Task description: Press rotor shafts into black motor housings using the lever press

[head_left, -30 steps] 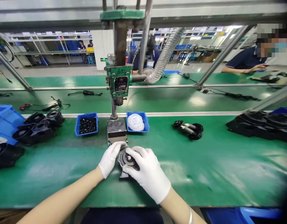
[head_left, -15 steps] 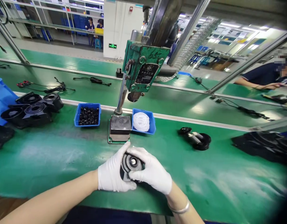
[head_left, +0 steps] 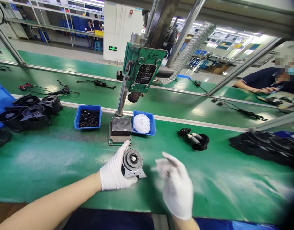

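My left hand (head_left: 115, 172), in a white glove, grips a dark round housing (head_left: 132, 159) by its left side, thumb along the upper edge and fingers below. This part has stepped rings, a black hub with a bright centre, and a flat bracket-like foot at the lower right. My right hand (head_left: 177, 183), gloved too, is off to the right of the housing and apart from it. Its fingers are blurred but look spread, with nothing visible in them. Just beyond the left hand is the metal base block (head_left: 121, 125) of a green hand press (head_left: 144, 68).
Behind lie a blue bin of small black parts (head_left: 87, 117) and a blue bin of white rings (head_left: 144, 123). Black housings (head_left: 33, 111) stand at left, a black assembly (head_left: 194, 139) and black parts (head_left: 264, 147) at right. Cables (head_left: 96, 83) lie beyond the rail; a person (head_left: 268, 80) sits far right.
My right hand has let go of the housing and moved right. The left hand keeps holding it, and its round face is now uncovered. The view has shifted slightly.
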A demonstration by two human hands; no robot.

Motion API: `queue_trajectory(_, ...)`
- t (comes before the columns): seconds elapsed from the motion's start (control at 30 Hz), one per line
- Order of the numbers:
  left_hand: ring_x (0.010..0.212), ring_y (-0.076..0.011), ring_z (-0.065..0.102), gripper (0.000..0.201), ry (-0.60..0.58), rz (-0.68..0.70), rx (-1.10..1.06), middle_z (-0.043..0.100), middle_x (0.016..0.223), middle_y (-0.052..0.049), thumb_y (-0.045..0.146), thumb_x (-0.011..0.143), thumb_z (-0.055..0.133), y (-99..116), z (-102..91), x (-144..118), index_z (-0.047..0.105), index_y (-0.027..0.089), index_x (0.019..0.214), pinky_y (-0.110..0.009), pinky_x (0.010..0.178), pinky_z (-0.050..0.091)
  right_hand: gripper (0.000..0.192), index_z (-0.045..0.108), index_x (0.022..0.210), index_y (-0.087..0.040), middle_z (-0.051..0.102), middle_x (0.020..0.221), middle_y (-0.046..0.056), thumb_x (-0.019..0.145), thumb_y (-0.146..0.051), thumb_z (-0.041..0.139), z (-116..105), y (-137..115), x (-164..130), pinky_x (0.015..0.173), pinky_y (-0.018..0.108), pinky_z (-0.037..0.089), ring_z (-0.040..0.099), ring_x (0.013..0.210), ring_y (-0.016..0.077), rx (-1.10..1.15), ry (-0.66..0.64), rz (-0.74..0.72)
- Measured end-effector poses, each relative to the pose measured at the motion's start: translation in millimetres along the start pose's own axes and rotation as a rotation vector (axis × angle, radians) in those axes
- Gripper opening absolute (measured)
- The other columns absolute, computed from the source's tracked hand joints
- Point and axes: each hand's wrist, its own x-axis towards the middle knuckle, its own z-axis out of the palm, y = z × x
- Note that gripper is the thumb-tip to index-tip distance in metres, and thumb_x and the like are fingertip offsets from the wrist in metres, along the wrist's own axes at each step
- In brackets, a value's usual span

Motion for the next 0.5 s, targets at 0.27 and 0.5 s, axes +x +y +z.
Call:
queue_trajectory(0.27, 0.130, -0.0330, 0.049, 0.118, 0.004, 0.016, -0.022, 0.050, 0.137, -0.017, 0.019, 0.061, 0.074, -0.2, -0.4, 0.9, -0.001, 0.015, 0.152, -0.050, 0.115, 0.033, 0.037, 0.063, 0.083, -0.024, 0.046, 0.045, -0.004, 0.102, -0.038, 0.035, 11.7, 0.2, 9.6, 0.058, 0.034, 0.051, 0.051, 0.045, 0.0167, 0.002, 0.097, 0.004)
queue_trajectory(0.5, 0.128, -0.0344, 0.049, 0.117, 0.087, 0.097, 0.092, 0.045, 0.140, -0.018, 0.031, 0.069, 0.076, -14.5, 10.9, -2.3, -0.005, 0.019, 0.152, -0.051, 0.113, 0.035, 0.048, 0.048, 0.139, -0.034, 0.031, 0.153, 0.011, 0.091, -0.035, 0.053, 28.7, -5.5, -4.8, 0.103, 0.063, 0.035, 0.033, 0.137, 0.0395, -0.748, -0.381, -0.380)
